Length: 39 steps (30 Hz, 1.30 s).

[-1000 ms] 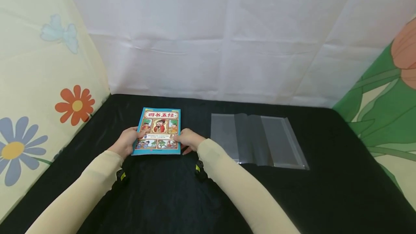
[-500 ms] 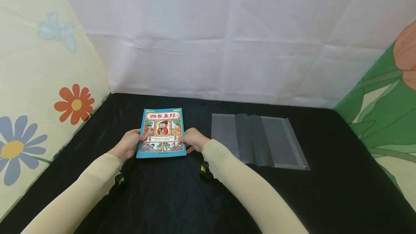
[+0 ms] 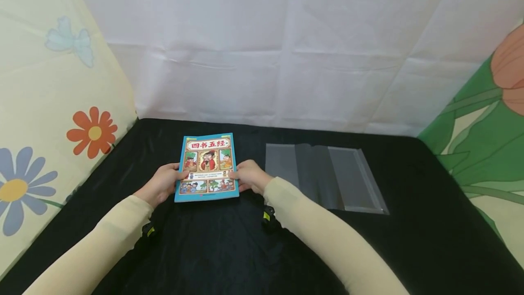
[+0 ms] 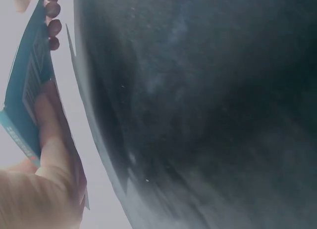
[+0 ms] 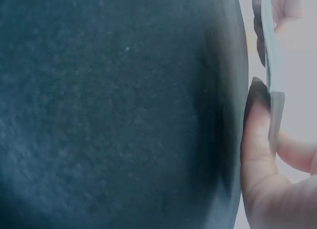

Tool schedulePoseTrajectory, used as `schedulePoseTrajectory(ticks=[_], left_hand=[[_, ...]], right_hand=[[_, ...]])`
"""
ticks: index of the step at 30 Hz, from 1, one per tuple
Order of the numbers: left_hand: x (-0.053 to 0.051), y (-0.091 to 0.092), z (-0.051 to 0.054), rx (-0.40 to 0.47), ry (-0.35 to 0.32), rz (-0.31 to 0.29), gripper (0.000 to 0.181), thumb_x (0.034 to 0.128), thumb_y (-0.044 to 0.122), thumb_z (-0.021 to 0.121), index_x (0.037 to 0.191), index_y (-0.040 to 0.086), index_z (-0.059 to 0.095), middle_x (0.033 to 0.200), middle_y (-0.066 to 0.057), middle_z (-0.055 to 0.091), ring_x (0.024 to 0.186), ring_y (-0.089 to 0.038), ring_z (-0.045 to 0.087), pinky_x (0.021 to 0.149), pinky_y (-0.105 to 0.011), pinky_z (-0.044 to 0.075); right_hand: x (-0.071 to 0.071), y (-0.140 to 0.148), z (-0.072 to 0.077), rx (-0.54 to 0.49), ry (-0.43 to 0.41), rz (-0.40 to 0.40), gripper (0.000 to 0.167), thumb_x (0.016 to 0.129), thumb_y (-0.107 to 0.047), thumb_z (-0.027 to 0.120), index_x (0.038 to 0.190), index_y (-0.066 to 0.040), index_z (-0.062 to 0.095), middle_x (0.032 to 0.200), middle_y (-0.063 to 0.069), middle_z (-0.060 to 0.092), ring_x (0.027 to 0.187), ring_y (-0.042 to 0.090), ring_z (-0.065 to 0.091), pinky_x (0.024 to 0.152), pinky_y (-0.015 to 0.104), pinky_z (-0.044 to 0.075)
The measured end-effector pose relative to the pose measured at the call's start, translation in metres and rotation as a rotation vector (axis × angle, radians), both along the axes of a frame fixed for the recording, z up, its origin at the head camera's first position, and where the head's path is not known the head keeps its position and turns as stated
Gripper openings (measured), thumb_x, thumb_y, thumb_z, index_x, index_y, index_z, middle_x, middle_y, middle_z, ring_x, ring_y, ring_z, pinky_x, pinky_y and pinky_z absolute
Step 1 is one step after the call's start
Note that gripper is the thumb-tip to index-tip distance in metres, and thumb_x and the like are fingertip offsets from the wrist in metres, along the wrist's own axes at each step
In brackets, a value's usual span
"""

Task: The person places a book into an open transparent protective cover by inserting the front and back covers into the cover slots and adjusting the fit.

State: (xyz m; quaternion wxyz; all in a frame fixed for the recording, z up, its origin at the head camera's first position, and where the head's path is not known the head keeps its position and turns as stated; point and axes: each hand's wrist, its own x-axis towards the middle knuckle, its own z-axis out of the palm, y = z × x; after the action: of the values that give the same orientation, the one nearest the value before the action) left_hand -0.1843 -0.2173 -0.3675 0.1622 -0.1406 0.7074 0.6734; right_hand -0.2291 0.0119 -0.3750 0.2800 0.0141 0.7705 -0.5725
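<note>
A blue-bordered picture book (image 3: 209, 160) with red Chinese characters on its cover is held between my two hands, raised off the black cloth. My left hand (image 3: 163, 181) grips its left edge, thumb over the cover and fingers underneath. On the right edge my right hand (image 3: 250, 175) pinches it the same way. The left wrist view shows the book's blue back (image 4: 29, 85) with fingertips along it. In the right wrist view the book's thin edge (image 5: 273, 80) sits between thumb and fingers. A clear plastic book cover (image 3: 321, 176) lies spread flat to the right.
Black cloth (image 3: 204, 249) covers the table. A white curtain (image 3: 245, 58) hangs behind its back edge. Patterned panels with flowers stand at the left (image 3: 82, 149) and right (image 3: 487, 149). My right forearm passes close to the plastic cover's near-left corner.
Both hands have carried the book slightly to the right and lifted it nearer. The left thumb has slid back toward the book's edge. The plastic cover has stayed in place.
</note>
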Motion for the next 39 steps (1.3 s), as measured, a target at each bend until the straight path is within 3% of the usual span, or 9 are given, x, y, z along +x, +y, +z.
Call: schedulePoseTrajectory(ticks=[20,39], left_hand=[[0.005,0.012,0.015,0.021,0.018,-0.044,0.056,0.1049,0.016,0.042,0.151,-0.005,0.018,0.122,-0.018,0.055,0.091,-0.014,0.064,0.082,-0.033,0.054],[0.013,0.022,0.013,0.043,0.025,-0.031,0.056,0.1043,0.015,0.044,0.150,-0.006,0.020,0.121,-0.019,0.056,0.089,-0.014,0.066,0.081,-0.035,0.055]], right_hand=[[0.007,0.021,0.015,-0.036,0.012,-0.011,0.021,0.098,-0.011,0.058,0.109,0.007,0.064,0.087,0.014,0.072,0.064,0.015,0.067,0.058,0.029,0.055],[0.014,0.031,0.013,-0.043,0.039,-0.008,0.021,0.099,-0.010,0.057,0.108,0.008,0.063,0.085,0.015,0.071,0.061,0.015,0.066,0.055,0.030,0.054]])
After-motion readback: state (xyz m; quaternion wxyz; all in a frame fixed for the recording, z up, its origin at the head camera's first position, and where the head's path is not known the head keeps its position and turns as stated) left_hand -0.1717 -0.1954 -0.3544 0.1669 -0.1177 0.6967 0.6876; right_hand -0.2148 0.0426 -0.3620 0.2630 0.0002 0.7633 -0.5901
